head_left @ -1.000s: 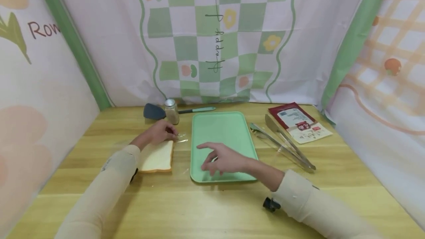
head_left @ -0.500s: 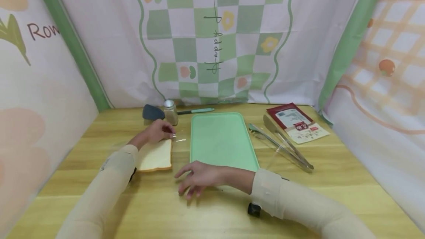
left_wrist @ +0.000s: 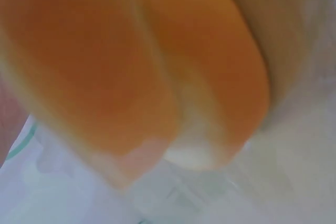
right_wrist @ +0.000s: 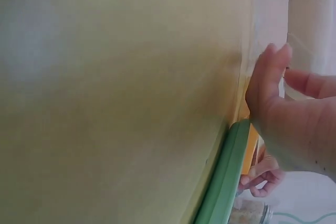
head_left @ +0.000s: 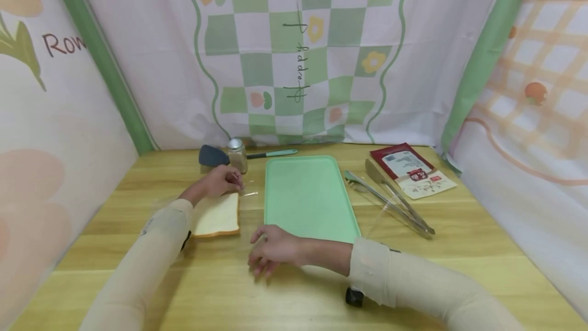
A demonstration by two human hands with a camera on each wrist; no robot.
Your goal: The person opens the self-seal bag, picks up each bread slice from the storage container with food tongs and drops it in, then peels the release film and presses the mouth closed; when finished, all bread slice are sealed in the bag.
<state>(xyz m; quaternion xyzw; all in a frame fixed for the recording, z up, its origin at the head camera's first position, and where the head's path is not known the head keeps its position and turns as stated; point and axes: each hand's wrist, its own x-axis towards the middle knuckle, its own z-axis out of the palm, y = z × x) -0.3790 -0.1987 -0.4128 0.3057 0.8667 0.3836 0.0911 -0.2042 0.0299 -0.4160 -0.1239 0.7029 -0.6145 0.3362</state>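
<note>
In the head view, white bread with a brown crust point(head_left: 216, 216) lies left of the green tray point(head_left: 310, 198). My left hand point(head_left: 222, 180) is at its far edge, fingers curled on the clear plastic wrapper point(head_left: 250, 193) around the bread. The left wrist view, blurred, shows two thick bread slices point(left_wrist: 94, 87) side by side, crust toward the camera, with clear film beyond. My right hand point(head_left: 277, 249) hovers over the tray's near left corner, fingers loosely bent. No held thing shows in it; in the right wrist view its thumb point(right_wrist: 310, 83) points toward the fingers.
Behind the bread stand a spice jar point(head_left: 237, 156) and a lying spatula point(head_left: 214, 155). Metal tongs point(head_left: 399, 208) rest right of the tray, beside a red and cream food pouch point(head_left: 411, 170). A patterned cloth point(head_left: 303, 55) hangs behind the wooden table.
My right hand has come from above the tray toward me and left, to the tray's near corner. My left hand has stayed at the bread's far edge.
</note>
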